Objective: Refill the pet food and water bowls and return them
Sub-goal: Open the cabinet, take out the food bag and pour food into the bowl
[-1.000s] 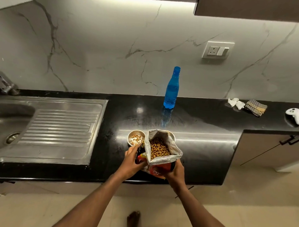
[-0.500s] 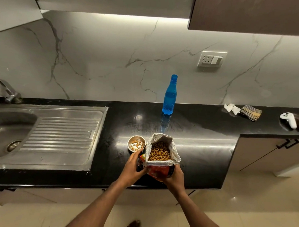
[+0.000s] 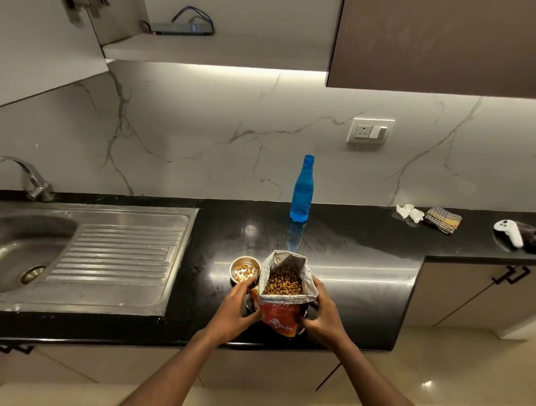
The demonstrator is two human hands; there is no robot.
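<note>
An open red bag of pet food (image 3: 281, 317) with a silver lining stands upright near the front edge of the black counter (image 3: 364, 287), brown kibble showing at its mouth. My left hand (image 3: 236, 310) grips its left side and my right hand (image 3: 323, 312) grips its right side. Just left of the bag sits a small steel bowl (image 3: 245, 268) holding some kibble. A second bowl is hidden behind the bag. A blue water bottle (image 3: 302, 189) stands capped at the back of the counter by the wall.
A steel sink (image 3: 22, 247) with drainboard and tap (image 3: 31, 177) fills the left. A checked cloth (image 3: 442, 219), crumpled tissue (image 3: 409, 211) and a white controller (image 3: 508, 232) lie at the right. An open wall cabinet (image 3: 206, 46) hangs overhead.
The bag has been brought upright and slightly nearer me, held in both hands throughout. My view has tilted up, so the open cabinet shelf above now shows.
</note>
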